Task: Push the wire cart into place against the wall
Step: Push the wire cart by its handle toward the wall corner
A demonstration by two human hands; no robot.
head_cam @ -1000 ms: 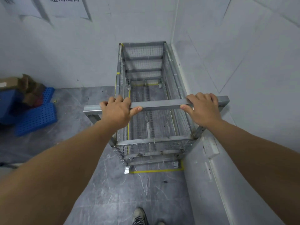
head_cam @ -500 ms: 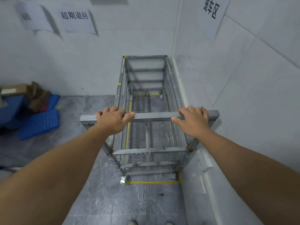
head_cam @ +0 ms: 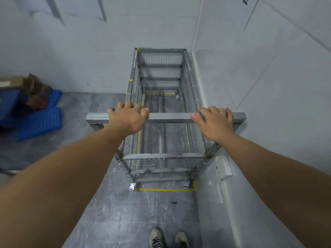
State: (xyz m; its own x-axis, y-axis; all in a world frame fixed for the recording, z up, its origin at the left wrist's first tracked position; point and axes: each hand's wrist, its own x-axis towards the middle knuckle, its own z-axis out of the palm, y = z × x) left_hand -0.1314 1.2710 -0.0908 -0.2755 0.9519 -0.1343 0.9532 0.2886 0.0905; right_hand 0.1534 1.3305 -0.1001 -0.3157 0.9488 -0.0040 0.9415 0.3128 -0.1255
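Observation:
The wire cart (head_cam: pixel 162 72) is an empty metal mesh cage on casters, standing in the room's corner. Its far end touches the back wall and its right side runs along the right wall (head_cam: pixel 268 86). A square metal handle bar (head_cam: pixel 170 116) crosses its near end. My left hand (head_cam: pixel 128 119) grips the bar left of centre, fingers curled over it. My right hand (head_cam: pixel 215 122) rests on the bar near its right end, fingers over the top. A yellow floor line (head_cam: pixel 164 190) lies just in front of the cart's near casters.
Blue plastic pallets (head_cam: pixel 39 122) with cardboard boxes (head_cam: pixel 12 83) sit on the floor at the left against the back wall. A white socket box (head_cam: pixel 226 167) sticks out of the right wall low down. My shoes (head_cam: pixel 169 238) stand on the grey floor behind the cart.
The view tipped up and then back down. Both hands stayed on the handle bar, and the cart stayed in the corner.

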